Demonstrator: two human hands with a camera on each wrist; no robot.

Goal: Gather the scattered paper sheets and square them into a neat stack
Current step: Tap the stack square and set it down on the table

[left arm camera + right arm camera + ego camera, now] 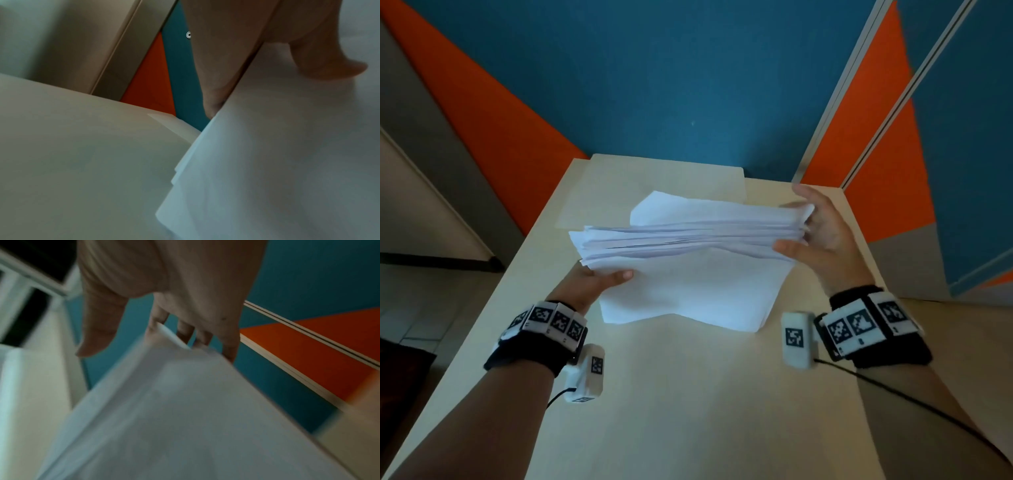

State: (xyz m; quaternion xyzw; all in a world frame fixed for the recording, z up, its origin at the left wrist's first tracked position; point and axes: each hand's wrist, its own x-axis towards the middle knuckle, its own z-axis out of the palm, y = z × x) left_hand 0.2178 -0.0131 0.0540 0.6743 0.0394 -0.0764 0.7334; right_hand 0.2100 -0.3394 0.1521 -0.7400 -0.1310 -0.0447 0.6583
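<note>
Two hands hold the paper sheets (688,246) centre frame, lower edge on the bench (688,394). Left hand (592,281) pinches one end; right hand (822,233) fingers curl round the other. Gathered; edges uneven, squaring remains.

Head view dim, edges bowed by wide lens; both wrist views blurred.

White paper sheets (688,274) between both grips, on a pale cream bench (688,394). Beyond the grips, a teal wall (671,85) with orange panels (482,113). Black-and-white checkered markers on black wristbands (551,322).
</note>
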